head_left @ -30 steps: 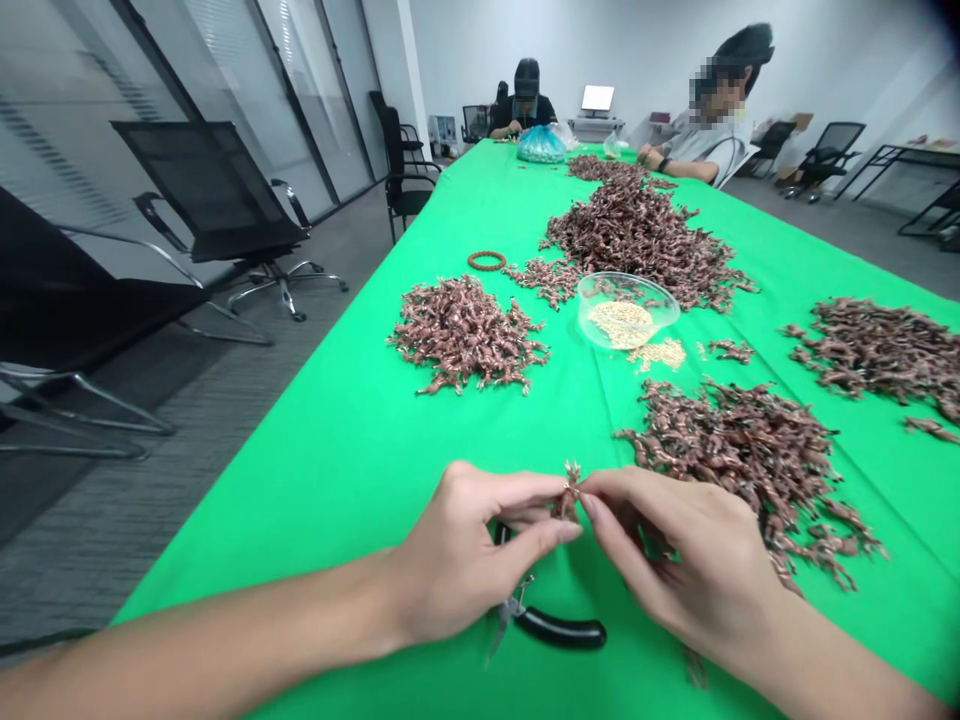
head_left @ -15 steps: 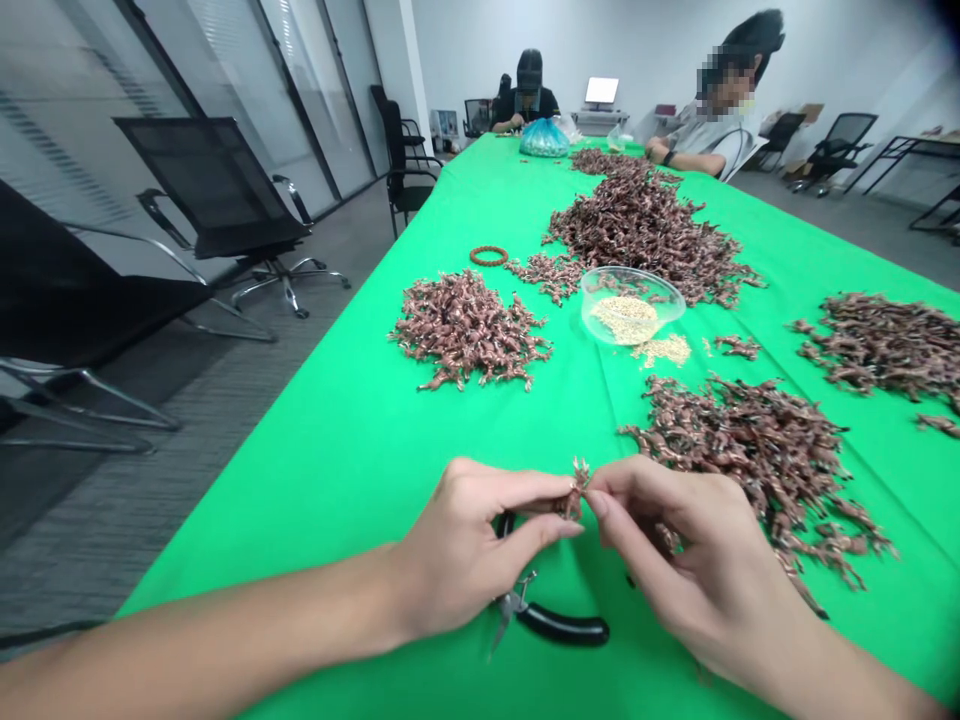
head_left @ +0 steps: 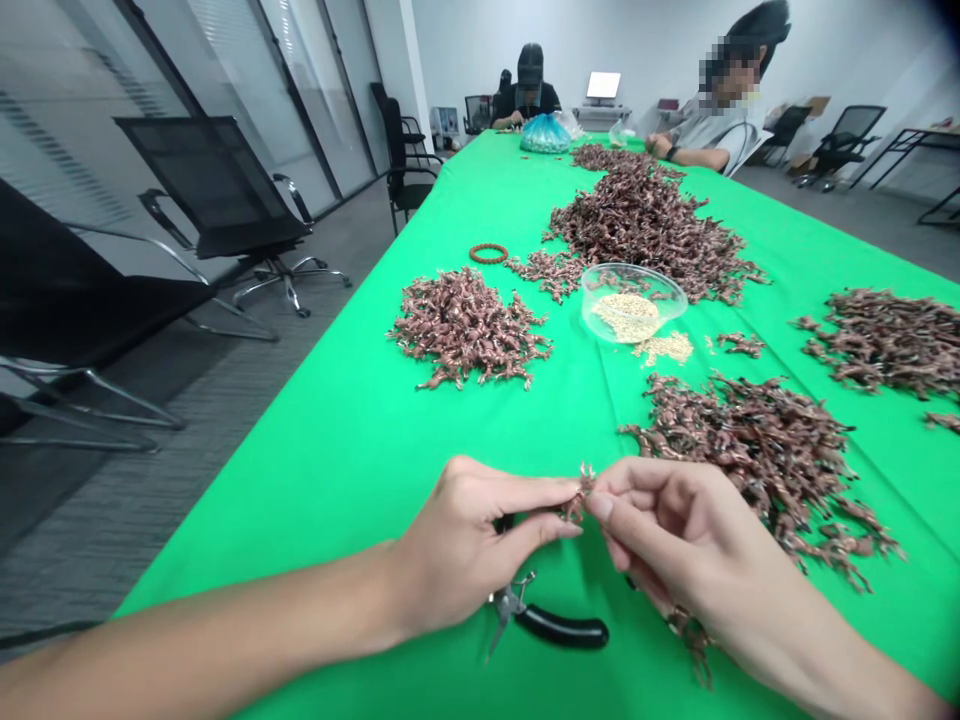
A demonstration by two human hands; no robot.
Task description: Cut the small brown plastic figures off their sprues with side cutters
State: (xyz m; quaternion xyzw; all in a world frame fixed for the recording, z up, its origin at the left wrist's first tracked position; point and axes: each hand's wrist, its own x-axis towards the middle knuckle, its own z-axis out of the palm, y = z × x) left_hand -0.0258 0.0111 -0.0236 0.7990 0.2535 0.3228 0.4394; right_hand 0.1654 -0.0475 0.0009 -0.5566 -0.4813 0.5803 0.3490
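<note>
Between thumb and fingers, my left hand (head_left: 480, 530) holds a small brown figurine (head_left: 580, 498). My right hand (head_left: 675, 530) pinches at the same figurine from the right, its fingertips closed; whether they hold a smaller piece there cannot be made out. More brown figurines (head_left: 694, 640) show under the right palm. Black-handled pliers (head_left: 562, 628) lie on the green cloth (head_left: 360, 460) below my left hand, one handle partly hidden by it. A pile of figurines (head_left: 750, 450) lies just beyond my right hand, another pile (head_left: 469, 330) further left.
A clear bowl (head_left: 634, 305) holds pale small pieces, some spilled beside it. A brown ring (head_left: 488, 254), a large figurine pile (head_left: 645, 225) and a blue bag (head_left: 545, 134) lie further back. Two people sit at the far part of the table. Chairs (head_left: 217, 190) stand left.
My right hand has turned slightly, its lower fingers now showing more, and figurines under its palm have come into view. The held figurine has shifted slightly.
</note>
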